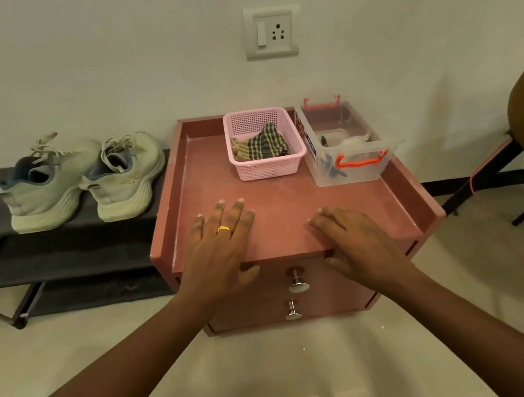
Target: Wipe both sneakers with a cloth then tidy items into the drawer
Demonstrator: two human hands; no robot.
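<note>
Both hands lie flat on the pink cabinet top (207, 171), fingers spread: left hand (219, 249) ringed, right hand (358, 240) by the front edge. Behind them, a checked cloth (261, 147) sits in a pink basket (267, 167), beside a clear storage box (347, 172). Two pale sneakers (85, 182) stand on the black rack (69, 256) leftward. Both drawers (326, 291) are closed.
</note>
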